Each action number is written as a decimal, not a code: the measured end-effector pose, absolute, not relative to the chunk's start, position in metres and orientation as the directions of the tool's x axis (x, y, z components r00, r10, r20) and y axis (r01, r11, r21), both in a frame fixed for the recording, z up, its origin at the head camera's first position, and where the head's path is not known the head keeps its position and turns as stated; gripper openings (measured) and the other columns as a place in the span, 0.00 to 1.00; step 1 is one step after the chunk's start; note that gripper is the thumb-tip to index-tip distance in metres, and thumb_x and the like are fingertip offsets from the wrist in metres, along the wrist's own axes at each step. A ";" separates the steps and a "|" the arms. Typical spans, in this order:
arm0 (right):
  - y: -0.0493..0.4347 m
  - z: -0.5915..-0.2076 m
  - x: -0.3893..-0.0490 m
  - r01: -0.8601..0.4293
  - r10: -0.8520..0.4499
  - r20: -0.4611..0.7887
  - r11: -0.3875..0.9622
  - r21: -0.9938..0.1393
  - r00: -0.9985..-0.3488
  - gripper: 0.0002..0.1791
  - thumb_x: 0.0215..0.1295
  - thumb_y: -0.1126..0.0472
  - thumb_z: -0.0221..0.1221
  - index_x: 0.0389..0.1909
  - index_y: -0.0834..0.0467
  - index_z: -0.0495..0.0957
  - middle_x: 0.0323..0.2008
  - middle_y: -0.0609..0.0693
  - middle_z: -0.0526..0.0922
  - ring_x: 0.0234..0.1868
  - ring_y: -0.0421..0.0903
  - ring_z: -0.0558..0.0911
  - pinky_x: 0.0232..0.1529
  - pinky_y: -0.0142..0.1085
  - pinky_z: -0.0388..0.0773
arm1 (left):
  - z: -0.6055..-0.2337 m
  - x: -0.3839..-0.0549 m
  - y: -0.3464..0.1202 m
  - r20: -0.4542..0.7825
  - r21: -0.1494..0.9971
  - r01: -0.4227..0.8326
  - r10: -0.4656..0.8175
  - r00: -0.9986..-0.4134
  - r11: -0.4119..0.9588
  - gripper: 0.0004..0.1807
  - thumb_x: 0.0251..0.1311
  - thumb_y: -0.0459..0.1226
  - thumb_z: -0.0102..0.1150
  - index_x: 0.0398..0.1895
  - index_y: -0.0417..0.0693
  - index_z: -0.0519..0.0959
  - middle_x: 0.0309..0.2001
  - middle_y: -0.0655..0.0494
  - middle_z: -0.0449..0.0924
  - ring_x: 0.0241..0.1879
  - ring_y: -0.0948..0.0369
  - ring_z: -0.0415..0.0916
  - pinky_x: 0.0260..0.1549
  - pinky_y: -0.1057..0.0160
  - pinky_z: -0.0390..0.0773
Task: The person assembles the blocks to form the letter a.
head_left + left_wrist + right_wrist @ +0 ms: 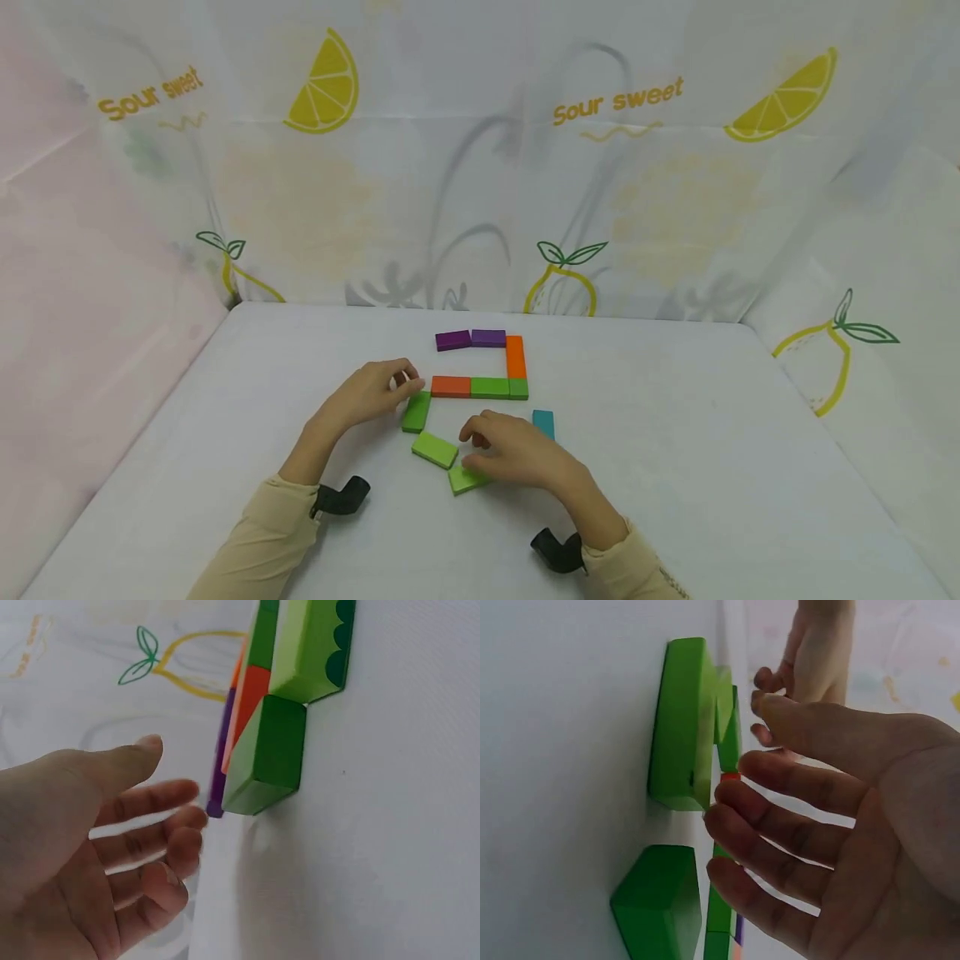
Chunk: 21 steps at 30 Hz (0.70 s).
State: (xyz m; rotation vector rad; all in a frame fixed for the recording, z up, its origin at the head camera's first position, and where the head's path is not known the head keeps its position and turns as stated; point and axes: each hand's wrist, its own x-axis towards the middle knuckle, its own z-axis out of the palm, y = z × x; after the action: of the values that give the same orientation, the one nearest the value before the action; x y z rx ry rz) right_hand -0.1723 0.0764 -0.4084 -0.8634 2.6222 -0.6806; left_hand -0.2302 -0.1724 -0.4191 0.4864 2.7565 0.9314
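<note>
Fingers of the left hand [367,392] are loosely bent and hold nothing, their tips just beside a dark green block [416,412]. Those of the right hand [513,450] are spread and relaxed, likewise holding nothing, and partly hide a lime block [463,480] below; whether they touch it, I cannot tell. The right knuckles cover one end of a teal block [543,422]. Between the two hands' fingers lies another lime block [435,449]. Right of the left fingertips, a red-orange block [451,387], a green block [490,387] and a small green block [518,389] form a row. Farther beyond the fingers lie an orange block [516,357] and two purple blocks [489,338].
</note>
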 end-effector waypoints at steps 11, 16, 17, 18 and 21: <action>0.088 -0.407 -0.174 -0.560 -0.736 -0.199 0.636 -0.531 -0.647 0.18 0.54 0.57 0.68 0.47 0.52 0.79 0.42 0.40 0.77 0.44 0.35 0.75 0.51 0.29 0.73 | -0.403 -0.209 -0.151 -0.067 0.620 0.592 0.786 -0.615 0.516 0.16 0.50 0.44 0.69 0.43 0.53 0.80 0.42 0.61 0.80 0.30 0.66 0.70 0.33 0.71 0.72; 0.088 -0.410 -0.175 -0.580 -0.732 -0.192 0.647 -0.495 -0.654 0.16 0.54 0.59 0.67 0.45 0.50 0.79 0.40 0.41 0.77 0.43 0.36 0.74 0.49 0.29 0.73 | -0.408 -0.206 -0.147 -0.106 0.613 0.585 0.789 -0.606 0.531 0.17 0.45 0.40 0.73 0.40 0.55 0.80 0.39 0.64 0.80 0.34 0.63 0.71 0.35 0.70 0.71; 0.089 -0.410 -0.175 -0.581 -0.729 -0.191 0.651 -0.488 -0.657 0.16 0.54 0.59 0.67 0.45 0.50 0.79 0.40 0.41 0.77 0.43 0.36 0.74 0.49 0.29 0.73 | -0.409 -0.206 -0.146 -0.109 0.612 0.586 0.791 -0.602 0.531 0.16 0.45 0.40 0.73 0.39 0.55 0.80 0.39 0.64 0.79 0.35 0.63 0.71 0.35 0.70 0.72; 0.089 -0.411 -0.175 -0.581 -0.727 -0.189 0.653 -0.485 -0.660 0.16 0.54 0.59 0.67 0.45 0.50 0.79 0.40 0.41 0.77 0.43 0.36 0.74 0.49 0.29 0.73 | -0.410 -0.207 -0.146 -0.113 0.615 0.583 0.792 -0.600 0.530 0.16 0.45 0.39 0.73 0.39 0.56 0.80 0.38 0.65 0.79 0.35 0.63 0.71 0.36 0.70 0.72; 0.090 -0.411 -0.175 -0.579 -0.724 -0.188 0.657 -0.483 -0.664 0.15 0.54 0.59 0.67 0.44 0.49 0.80 0.39 0.41 0.77 0.42 0.37 0.74 0.48 0.29 0.73 | -0.412 -0.207 -0.146 -0.123 0.613 0.580 0.791 -0.600 0.536 0.16 0.45 0.38 0.73 0.38 0.56 0.80 0.38 0.66 0.79 0.35 0.65 0.71 0.36 0.69 0.73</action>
State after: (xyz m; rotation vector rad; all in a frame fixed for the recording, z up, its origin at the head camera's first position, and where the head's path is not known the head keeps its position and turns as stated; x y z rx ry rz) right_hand -0.1751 0.0901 -0.4106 -1.0295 2.5108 -0.5499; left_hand -0.2073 -0.1457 -0.4120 1.1240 2.3898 0.7455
